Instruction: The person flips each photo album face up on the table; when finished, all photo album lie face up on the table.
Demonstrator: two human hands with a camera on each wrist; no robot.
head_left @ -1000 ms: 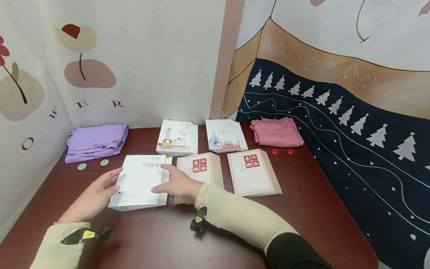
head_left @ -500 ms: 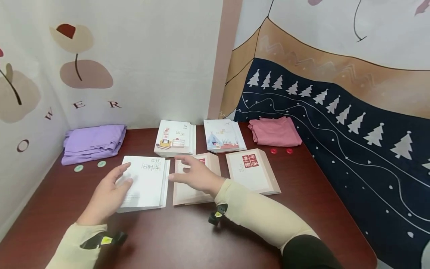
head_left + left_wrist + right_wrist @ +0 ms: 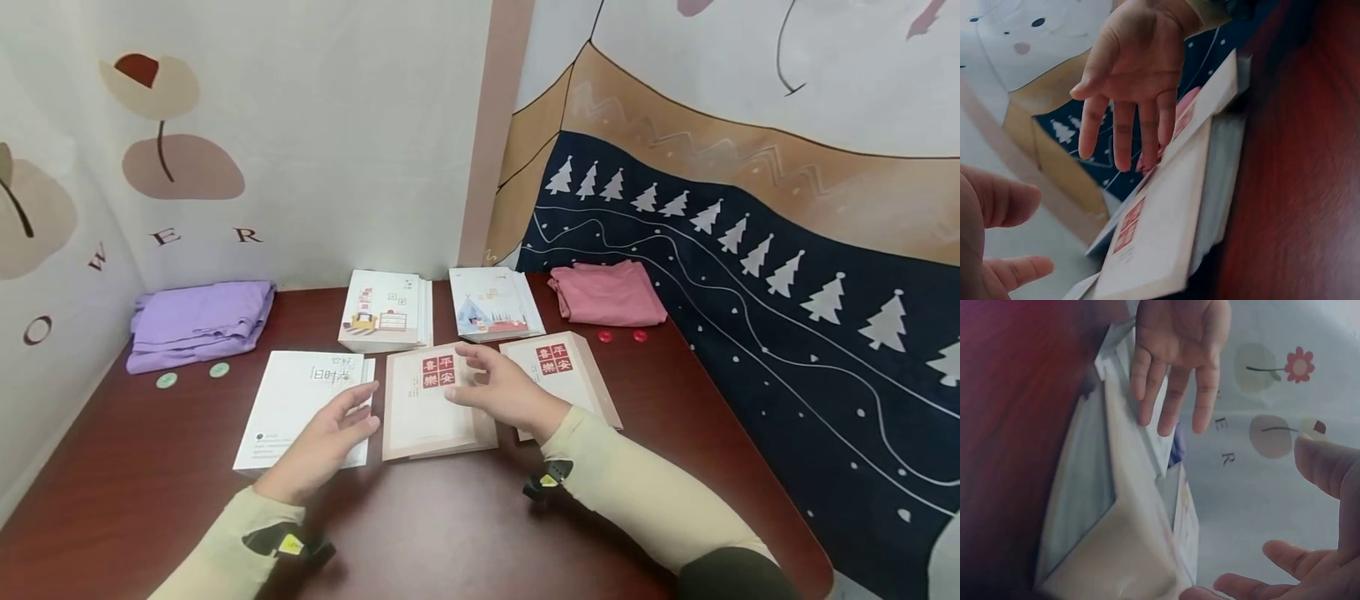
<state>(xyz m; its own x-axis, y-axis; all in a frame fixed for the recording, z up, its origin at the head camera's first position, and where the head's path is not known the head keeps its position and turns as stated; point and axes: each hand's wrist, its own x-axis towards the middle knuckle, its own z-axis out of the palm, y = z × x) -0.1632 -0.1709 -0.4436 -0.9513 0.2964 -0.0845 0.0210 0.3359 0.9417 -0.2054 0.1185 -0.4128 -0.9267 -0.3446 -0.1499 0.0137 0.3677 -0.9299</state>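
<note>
Two hands over beige booklet [image 3: 435, 400] with red square seal, flat on dark red worktop [image 3: 465, 533] between white booklet [image 3: 303, 408] and matching beige booklet [image 3: 570, 375]. Left hand [image 3: 330, 437], right hand [image 3: 498, 387]: fingers spread, holding nothing.

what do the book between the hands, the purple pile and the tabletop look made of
Book: paper pages with a matte card cover, judging by the flat, glare-free pinkish surface and the page block at its edges.
Purple pile: soft folded fabric, creased and layered.
Tabletop: dark red-brown wood or wood-look laminate, faintly glossy.
</note>
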